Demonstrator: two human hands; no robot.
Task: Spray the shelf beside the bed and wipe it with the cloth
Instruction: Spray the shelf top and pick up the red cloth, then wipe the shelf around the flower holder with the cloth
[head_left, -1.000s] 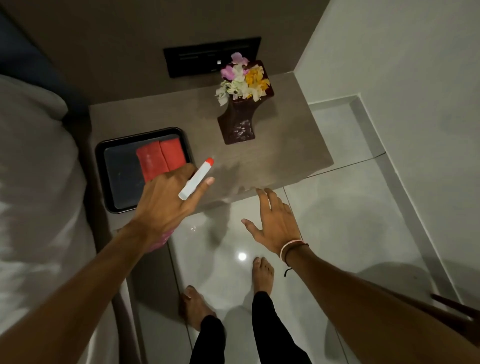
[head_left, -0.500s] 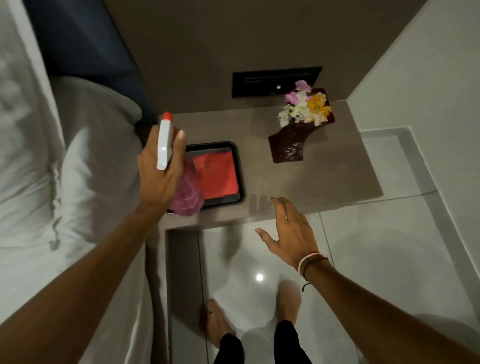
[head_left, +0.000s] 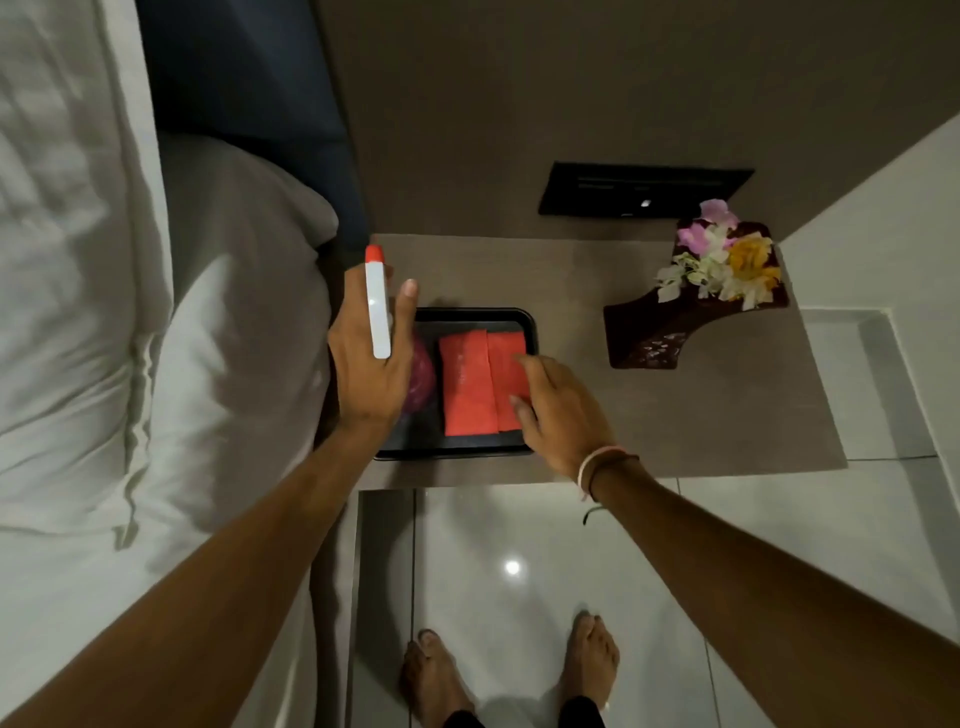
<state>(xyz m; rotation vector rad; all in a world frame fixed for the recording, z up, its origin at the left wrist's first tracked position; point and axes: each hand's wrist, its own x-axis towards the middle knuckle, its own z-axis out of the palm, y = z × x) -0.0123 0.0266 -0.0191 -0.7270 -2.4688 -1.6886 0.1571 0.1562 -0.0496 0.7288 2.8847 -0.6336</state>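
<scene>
The brown shelf (head_left: 691, 415) stands beside the bed. A black tray (head_left: 472, 316) lies on its left part and holds a folded red cloth (head_left: 467, 384). My left hand (head_left: 371, 364) is over the tray's left edge, gripping a spray bottle (head_left: 377, 306) with a white head, a red nozzle and a pink body. My right hand (head_left: 558, 410) lies over the cloth's right side with its fingers spread, its fingertips on the cloth. No grip on the cloth shows.
A dark vase with flowers (head_left: 696, 306) stands at the shelf's back right. A black wall panel (head_left: 644, 188) is above the shelf. The white bed and pillow (head_left: 130, 364) fill the left. Glossy floor tiles (head_left: 519, 571) and my bare feet are below.
My right hand has moved from the shelf's front edge onto the red cloth in the tray. My left hand with the bottle has shifted to the tray's left edge.
</scene>
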